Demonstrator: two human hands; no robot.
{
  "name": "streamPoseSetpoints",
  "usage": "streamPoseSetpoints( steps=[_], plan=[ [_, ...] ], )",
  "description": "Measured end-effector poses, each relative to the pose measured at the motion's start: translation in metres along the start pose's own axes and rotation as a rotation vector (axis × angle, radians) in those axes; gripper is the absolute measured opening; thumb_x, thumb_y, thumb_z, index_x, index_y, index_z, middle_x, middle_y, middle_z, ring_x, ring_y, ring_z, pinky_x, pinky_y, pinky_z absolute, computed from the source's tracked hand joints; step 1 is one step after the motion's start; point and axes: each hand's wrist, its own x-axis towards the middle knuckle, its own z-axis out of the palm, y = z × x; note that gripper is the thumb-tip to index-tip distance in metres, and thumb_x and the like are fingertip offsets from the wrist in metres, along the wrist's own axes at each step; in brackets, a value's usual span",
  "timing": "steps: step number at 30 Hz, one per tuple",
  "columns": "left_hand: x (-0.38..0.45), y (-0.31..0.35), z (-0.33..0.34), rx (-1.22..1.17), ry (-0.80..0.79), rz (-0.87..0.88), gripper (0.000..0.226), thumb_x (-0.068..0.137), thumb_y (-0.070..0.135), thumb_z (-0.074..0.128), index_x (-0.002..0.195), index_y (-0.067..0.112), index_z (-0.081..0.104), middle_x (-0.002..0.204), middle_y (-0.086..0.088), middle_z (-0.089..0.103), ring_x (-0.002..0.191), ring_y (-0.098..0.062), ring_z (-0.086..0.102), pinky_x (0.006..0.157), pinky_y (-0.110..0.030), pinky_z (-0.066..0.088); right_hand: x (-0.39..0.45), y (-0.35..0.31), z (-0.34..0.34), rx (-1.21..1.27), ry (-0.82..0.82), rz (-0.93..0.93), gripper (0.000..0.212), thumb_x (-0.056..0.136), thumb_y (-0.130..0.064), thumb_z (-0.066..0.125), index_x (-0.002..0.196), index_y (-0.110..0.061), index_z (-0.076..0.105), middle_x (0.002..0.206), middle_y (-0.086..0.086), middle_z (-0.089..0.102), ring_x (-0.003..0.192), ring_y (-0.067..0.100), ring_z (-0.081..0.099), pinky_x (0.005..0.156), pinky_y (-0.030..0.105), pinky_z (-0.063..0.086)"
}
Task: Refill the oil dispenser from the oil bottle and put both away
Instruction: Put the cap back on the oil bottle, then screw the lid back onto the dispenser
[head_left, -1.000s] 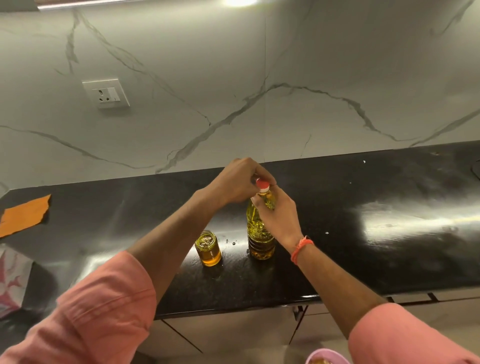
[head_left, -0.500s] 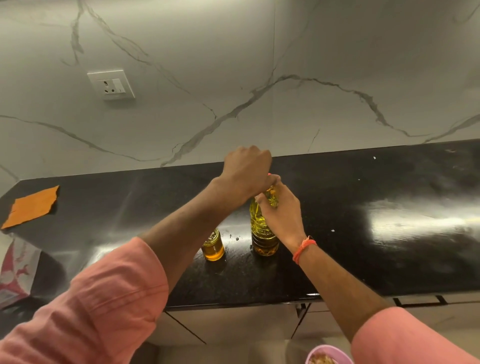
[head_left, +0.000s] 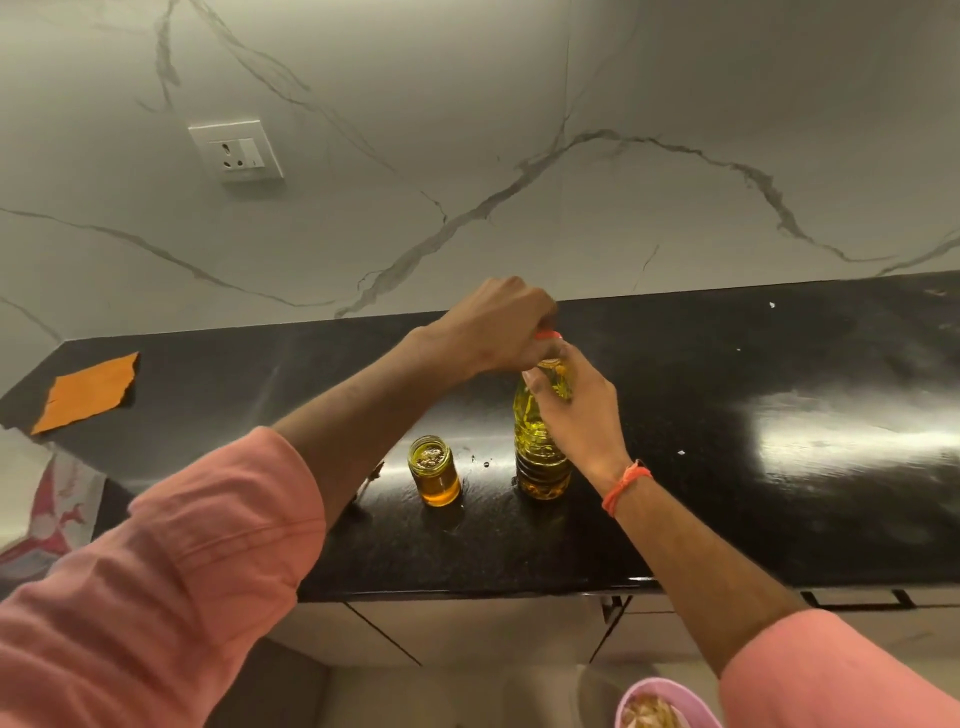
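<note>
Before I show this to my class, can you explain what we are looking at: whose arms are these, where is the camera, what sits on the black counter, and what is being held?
There is no machine here: a person in pink sleeves works bare-handed. The single camera is worn on the head, looking forward and down. On the black counter stand an oil bottle and a small open jar of oil beside it, apart. An orange cloth lies far left. The right hand grips the bottle's upper part; the left hand is curled over its red cap.
</note>
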Motion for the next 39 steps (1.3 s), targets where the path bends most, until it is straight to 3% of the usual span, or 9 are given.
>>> streamPoseSetpoints(
  steps=[5,8,12,17,22,26,32,37,39],
  plan=[
    [-0.035,-0.026,-0.002,-0.321,-0.097,-0.051,0.034,0.1,0.034,0.066,0.13,0.021,0.07,0.084,0.021,0.065,0.088,-0.007,0.066,0.08,-0.022,0.049,-0.002,-0.002,-0.003,-0.007,-0.011,-0.01,0.02,0.096,-0.04,0.064,0.113,-0.029,0.06,0.104,-0.003,0.066,0.098,0.012,0.064,0.089,0.033,0.052],
    [-0.079,-0.062,0.003,-0.505,-0.055,-0.173,0.042,0.1,0.033,0.067,0.14,0.021,0.063,0.094,0.012,0.076,0.091,-0.004,0.07,0.088,-0.021,0.051,0.0,0.001,-0.008,-0.042,0.0,-0.039,0.018,0.096,-0.04,0.064,0.108,-0.028,0.057,0.101,-0.001,0.065,0.094,0.015,0.063,0.083,0.029,0.046],
    [-0.147,-0.112,0.023,-0.558,-0.007,-0.44,0.035,0.1,0.031,0.069,0.134,0.023,0.067,0.101,0.008,0.075,0.093,0.0,0.068,0.084,-0.024,0.052,0.001,0.002,-0.017,-0.096,-0.001,-0.092,0.027,0.097,-0.034,0.064,0.114,-0.014,0.061,0.103,0.005,0.064,0.093,0.017,0.058,0.083,0.028,0.04],
    [-0.214,-0.15,0.076,-0.561,0.017,-0.772,0.028,0.098,0.024,0.072,0.125,0.02,0.072,0.112,-0.004,0.077,0.097,-0.015,0.073,0.093,-0.037,0.06,0.007,0.01,-0.022,-0.121,-0.002,-0.062,0.034,0.096,-0.045,0.063,0.12,-0.022,0.058,0.114,0.007,0.066,0.105,0.024,0.062,0.097,0.053,0.052],
    [-0.255,-0.161,0.134,-0.6,0.039,-1.002,0.037,0.091,0.03,0.079,0.124,0.016,0.072,0.103,0.001,0.075,0.102,-0.021,0.073,0.091,-0.041,0.06,0.006,0.007,-0.021,-0.118,-0.026,-0.061,0.037,0.097,-0.045,0.061,0.126,-0.022,0.055,0.123,0.01,0.065,0.107,0.019,0.057,0.097,0.049,0.05],
    [-0.265,-0.155,0.169,-0.594,0.055,-1.055,0.056,0.081,0.04,0.085,0.131,0.02,0.068,0.118,-0.002,0.076,0.113,-0.022,0.071,0.102,-0.043,0.055,0.005,0.01,-0.015,-0.067,0.017,-0.081,0.032,0.095,-0.048,0.063,0.123,-0.036,0.056,0.118,0.003,0.065,0.111,0.023,0.062,0.097,0.051,0.053],
    [-0.248,-0.142,0.187,-0.596,0.097,-0.963,0.102,0.076,0.047,0.089,0.159,0.026,0.035,0.152,-0.012,0.048,0.141,-0.028,0.047,0.115,-0.045,0.043,0.003,0.012,-0.015,-0.009,0.044,-0.061,0.03,0.089,-0.053,0.066,0.118,-0.049,0.057,0.121,-0.004,0.064,0.118,0.022,0.062,0.099,0.045,0.052],
    [-0.229,-0.136,0.196,-0.55,0.108,-0.998,0.103,0.077,0.06,0.083,0.159,0.033,0.028,0.156,-0.008,0.043,0.145,-0.027,0.041,0.115,-0.05,0.044,-0.004,0.029,-0.018,-0.043,0.211,0.065,0.085,0.081,-0.054,0.08,0.15,-0.05,0.03,0.154,-0.012,0.044,0.139,0.005,0.044,0.107,0.031,0.035],
    [-0.226,-0.135,0.2,-0.513,0.098,-1.012,0.101,0.078,0.064,0.08,0.158,0.031,0.028,0.154,-0.009,0.043,0.143,-0.028,0.041,0.112,-0.049,0.043,-0.016,0.043,-0.027,-0.111,0.265,0.144,0.09,0.074,-0.069,0.078,0.15,-0.043,0.037,0.151,-0.012,0.047,0.138,0.007,0.046,0.108,0.035,0.041]
  ],
)
